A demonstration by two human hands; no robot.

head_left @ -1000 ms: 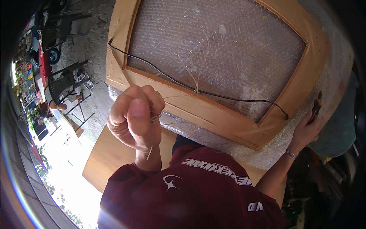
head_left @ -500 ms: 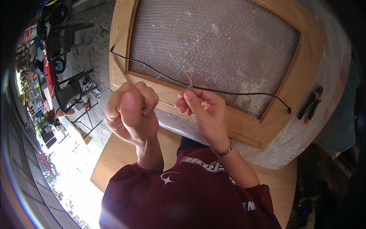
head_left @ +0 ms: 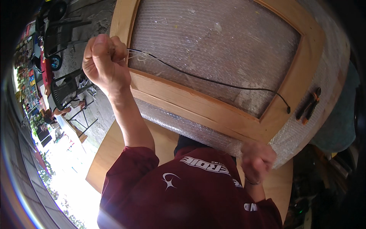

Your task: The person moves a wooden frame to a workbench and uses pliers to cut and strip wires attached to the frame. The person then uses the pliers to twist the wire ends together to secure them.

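My left hand (head_left: 106, 65) is raised over the far-left corner of the wooden frame (head_left: 190, 101), its fingers closed tight. A thin pale strand (head_left: 140, 58) comes out of this fist and loops beside it. The black cable (head_left: 213, 80) lies slantwise across the frame's opening, and its left end passes behind my left fist. Low on the right, past the frame's near edge, my right hand (head_left: 258, 160) is smeared by motion. Its fingers look curled, but whether they grip anything does not show.
Bubble wrap (head_left: 213, 34) fills the frame's opening and covers the surface beneath. Pliers with black and orange handles (head_left: 309, 106) lie right of the frame. Dark chairs (head_left: 63, 89) stand on the concrete floor at left, near a seated person (head_left: 49, 116). A wooden board (head_left: 110, 156) is below.
My left hand has moved up and left with the strand. My right hand has left the strand and swung down to the right. The cable's middle has shifted slightly.
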